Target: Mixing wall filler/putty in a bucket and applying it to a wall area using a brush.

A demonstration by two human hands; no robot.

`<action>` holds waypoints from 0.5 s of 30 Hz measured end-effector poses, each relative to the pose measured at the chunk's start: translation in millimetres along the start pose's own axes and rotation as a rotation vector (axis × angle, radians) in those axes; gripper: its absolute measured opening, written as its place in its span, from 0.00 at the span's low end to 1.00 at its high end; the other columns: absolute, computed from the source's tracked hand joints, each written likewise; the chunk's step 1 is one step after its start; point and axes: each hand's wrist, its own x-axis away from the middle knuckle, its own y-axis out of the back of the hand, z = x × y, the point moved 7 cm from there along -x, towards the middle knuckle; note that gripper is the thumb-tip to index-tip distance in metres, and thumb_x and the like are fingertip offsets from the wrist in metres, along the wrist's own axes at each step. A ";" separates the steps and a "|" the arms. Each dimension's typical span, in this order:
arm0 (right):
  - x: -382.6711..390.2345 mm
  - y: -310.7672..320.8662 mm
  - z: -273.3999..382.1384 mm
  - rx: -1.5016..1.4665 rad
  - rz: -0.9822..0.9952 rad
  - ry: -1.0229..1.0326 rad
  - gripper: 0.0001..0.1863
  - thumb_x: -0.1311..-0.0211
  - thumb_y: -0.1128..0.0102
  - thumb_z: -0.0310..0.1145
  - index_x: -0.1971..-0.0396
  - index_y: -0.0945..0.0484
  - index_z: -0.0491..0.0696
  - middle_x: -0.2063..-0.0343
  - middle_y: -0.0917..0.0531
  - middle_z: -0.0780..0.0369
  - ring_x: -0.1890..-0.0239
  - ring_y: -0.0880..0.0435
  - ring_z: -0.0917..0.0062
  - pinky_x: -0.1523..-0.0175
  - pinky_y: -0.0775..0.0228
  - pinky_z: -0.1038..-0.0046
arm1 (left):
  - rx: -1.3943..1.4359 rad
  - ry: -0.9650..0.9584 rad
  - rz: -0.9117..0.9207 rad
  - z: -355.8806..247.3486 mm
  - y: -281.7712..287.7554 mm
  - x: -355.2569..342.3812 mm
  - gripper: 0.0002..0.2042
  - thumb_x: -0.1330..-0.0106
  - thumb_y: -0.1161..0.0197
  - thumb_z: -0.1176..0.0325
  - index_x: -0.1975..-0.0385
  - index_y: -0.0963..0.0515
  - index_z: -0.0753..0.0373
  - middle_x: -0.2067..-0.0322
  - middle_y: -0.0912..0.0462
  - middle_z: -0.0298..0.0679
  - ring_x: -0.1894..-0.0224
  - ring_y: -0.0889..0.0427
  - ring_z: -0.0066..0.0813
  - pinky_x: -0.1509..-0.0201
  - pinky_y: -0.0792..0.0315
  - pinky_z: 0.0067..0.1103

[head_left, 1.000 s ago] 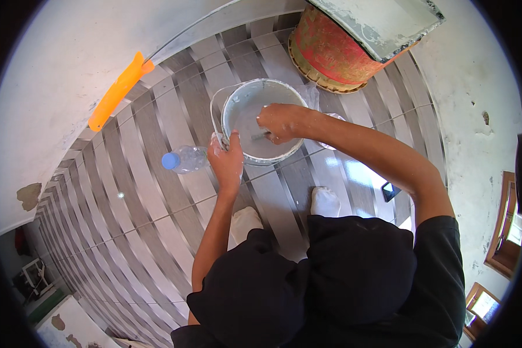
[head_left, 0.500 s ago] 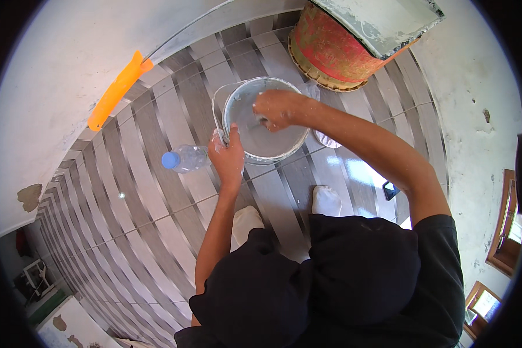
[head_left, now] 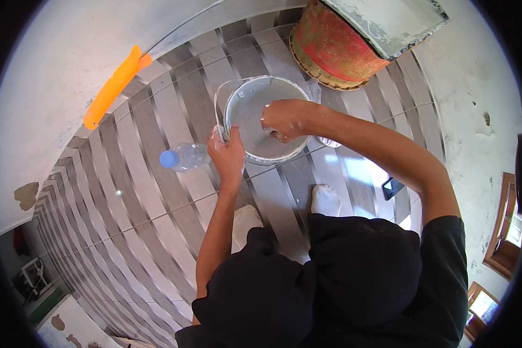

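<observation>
A: Which step is this?
B: Working inside the bucket (head_left: 255, 124), I'd judge. Left hand (head_left: 229, 153) is clamped on its near rim; right hand (head_left: 287, 119) is curled inside, fingers dipped in, grasp unclear.
A: And next?
B: Holding that rim firm; bottle (head_left: 182, 157) lies just left.

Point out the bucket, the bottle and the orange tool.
bucket (head_left: 246, 110): head view, inner wall on its left.
bottle (head_left: 188, 156): head view, clear body.
orange tool (head_left: 111, 90): head view, middle of its length.

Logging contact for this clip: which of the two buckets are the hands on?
The small grey bucket; left hand grips its rim, right hand reaches inside. The red bucket stands untouched.
</observation>
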 end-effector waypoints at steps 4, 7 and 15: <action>7.6 28.8 -1.0 0.074 -0.130 -0.033 0.07 0.60 0.38 0.27 0.79 0.18 0.39 0.79 0.19 0.48 0.71 0.18 0.52 0.64 0.25 0.58 | -0.017 0.005 0.052 -6.4 -1.3 1.0 0.10 0.38 0.40 0.69 0.71 0.28 0.72 0.77 0.24 0.47 0.75 0.30 0.31 0.67 0.32 0.31; -3.7 24.9 -0.9 0.133 -0.214 -0.042 0.07 0.61 0.38 0.26 0.80 0.18 0.39 0.78 0.19 0.48 0.70 0.18 0.52 0.63 0.25 0.57 | 0.034 0.002 0.086 -20.8 -4.7 3.4 0.10 0.38 0.40 0.70 0.72 0.28 0.72 0.78 0.24 0.46 0.75 0.30 0.29 0.67 0.32 0.29; 9.9 -6.0 26.9 0.035 0.069 0.061 0.08 0.59 0.37 0.27 0.78 0.18 0.39 0.73 0.18 0.48 0.67 0.17 0.52 0.61 0.24 0.58 | -0.015 -0.046 0.081 -24.9 0.6 10.2 0.07 0.39 0.40 0.71 0.71 0.27 0.69 0.80 0.25 0.42 0.77 0.31 0.25 0.71 0.33 0.27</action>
